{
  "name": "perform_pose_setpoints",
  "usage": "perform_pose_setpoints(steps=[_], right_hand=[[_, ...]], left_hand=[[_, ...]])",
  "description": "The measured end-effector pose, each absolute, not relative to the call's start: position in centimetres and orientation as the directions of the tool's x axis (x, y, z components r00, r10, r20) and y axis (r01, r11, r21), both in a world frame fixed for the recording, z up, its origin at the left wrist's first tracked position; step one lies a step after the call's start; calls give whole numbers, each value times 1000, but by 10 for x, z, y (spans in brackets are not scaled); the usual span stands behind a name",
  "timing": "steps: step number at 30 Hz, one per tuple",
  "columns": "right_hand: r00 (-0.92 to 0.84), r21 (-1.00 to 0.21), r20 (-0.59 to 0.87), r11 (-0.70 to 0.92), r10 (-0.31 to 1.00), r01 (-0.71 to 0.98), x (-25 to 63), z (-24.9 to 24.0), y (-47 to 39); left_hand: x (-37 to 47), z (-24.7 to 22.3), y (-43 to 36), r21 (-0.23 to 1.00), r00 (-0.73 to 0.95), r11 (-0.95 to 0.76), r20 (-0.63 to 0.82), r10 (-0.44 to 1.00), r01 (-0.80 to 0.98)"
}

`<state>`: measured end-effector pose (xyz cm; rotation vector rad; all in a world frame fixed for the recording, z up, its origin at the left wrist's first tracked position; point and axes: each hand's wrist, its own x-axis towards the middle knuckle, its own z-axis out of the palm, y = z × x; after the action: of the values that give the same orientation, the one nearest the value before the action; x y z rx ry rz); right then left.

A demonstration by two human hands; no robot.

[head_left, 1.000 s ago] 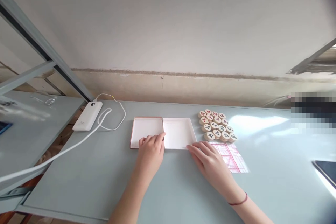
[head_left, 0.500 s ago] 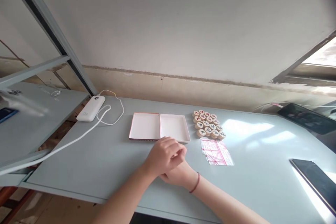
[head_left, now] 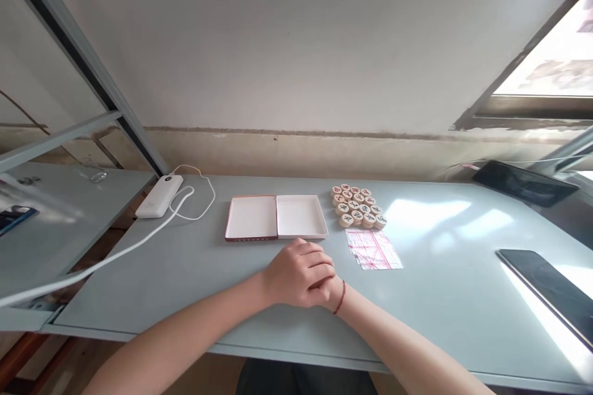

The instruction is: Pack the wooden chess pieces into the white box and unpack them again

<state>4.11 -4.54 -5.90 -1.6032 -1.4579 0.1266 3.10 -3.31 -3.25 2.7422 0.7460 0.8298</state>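
Observation:
My left hand [head_left: 300, 273] lies over my right hand [head_left: 332, 292], its fingers wrapped round it at the near middle of the desk. Most of the right hand, its fingers included, is hidden underneath; a red cord circles that wrist. Just beyond the hands, an opened shallow box [head_left: 278, 236] shows its two white halves side by side. To its right, round wooden Chinese chess pieces [head_left: 354, 205] are stacked in neat rows, with red or black characters on top. In front of them is a folded sheet with red lines [head_left: 373, 250].
A white power bank [head_left: 160, 196] with a white cable [head_left: 134, 247] sits at the back left. On the right lie a phone [head_left: 549, 287] and, farther back, a dark tablet-like device [head_left: 523, 183]. A metal frame [head_left: 88, 74] rises at the left, and the wall closes off the back.
My left hand has settled down over the right hand, its fingers closing round it and covering more of it. The camera view has shifted slightly.

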Motion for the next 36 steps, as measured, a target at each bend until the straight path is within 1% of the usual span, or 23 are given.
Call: perform_pose_setpoints(steps=[3, 5, 7, 11, 14, 17, 20, 22, 23, 24, 25, 26, 27, 28, 30, 31, 32, 34, 36], right_hand=[[461, -732, 422, -7, 781, 682, 41, -52, -44], [490, -745, 404, -32, 772, 666, 39, -48, -41], [467, -742, 395, -26, 791, 670, 37, -47, -39], [345, -716, 384, 41, 857, 697, 35, -52, -36], [323, -694, 415, 67, 851, 717, 32, -65, -34], [342, -645, 423, 14, 839, 764, 25, -83, -32], [335, -562, 396, -63, 855, 825, 25, -94, -31], [278, -490, 361, -73, 890, 869, 39, -93, -32], [211, -454, 337, -37, 917, 890, 52, -88, -32], [102, -418, 309, 38, 946, 908, 67, -81, -33], [-69, -391, 276, 178, 959, 903, 84, -72, -33], [-283, -381, 245, 361, 927, 851, 102, -61, -32], [-489, -390, 214, 533, 846, 751, 119, -49, -32], [-548, -396, 211, 583, 809, 709, 136, -37, -31], [-596, -408, 216, 627, 773, 664, 164, -17, -30], [-575, -426, 235, 615, 783, 663, 177, -10, -31], [-517, -440, 266, 580, 814, 686, 190, -6, -31], [-367, -423, 348, 495, 862, 759, 216, -5, -34], [-261, -345, 393, 404, 882, 847, 241, -15, -38]], left_hand=[[27, -30, -31, 371, 704, -842, 468, 534, 392], [25, -27, -30, 422, 698, -822, 451, 556, 381], [23, -24, -29, 465, 698, -805, 433, 570, 369], [19, -19, -27, 514, 694, -789, 430, 577, 337], [18, -16, -27, 530, 692, -787, 439, 574, 317], [17, -15, -27, 534, 687, -793, 458, 564, 295], [17, -15, -27, 525, 688, -800, 467, 556, 290], [17, -15, -27, 512, 698, -807, 463, 547, 293], [17, -15, -27, 496, 701, -815, 464, 542, 301], [16, -14, -26, 473, 698, -822, 469, 541, 318], [14, -13, -26, 445, 684, -826, 482, 547, 347], [11, -12, -24, 416, 661, -823, 497, 563, 387], [8, -10, -23, 388, 628, -811, 512, 585, 438], [4, -9, -20, 363, 590, -791, 529, 610, 492], [-5, -8, -14, 311, 526, -737, 541, 657, 600], [-9, -8, -10, 278, 510, -712, 538, 671, 645], [-13, -9, -7, 244, 507, -692, 526, 683, 679], [-17, -14, -1, 184, 547, -695, 490, 678, 696], [-18, -19, 3, 158, 602, -718, 441, 666, 678]])
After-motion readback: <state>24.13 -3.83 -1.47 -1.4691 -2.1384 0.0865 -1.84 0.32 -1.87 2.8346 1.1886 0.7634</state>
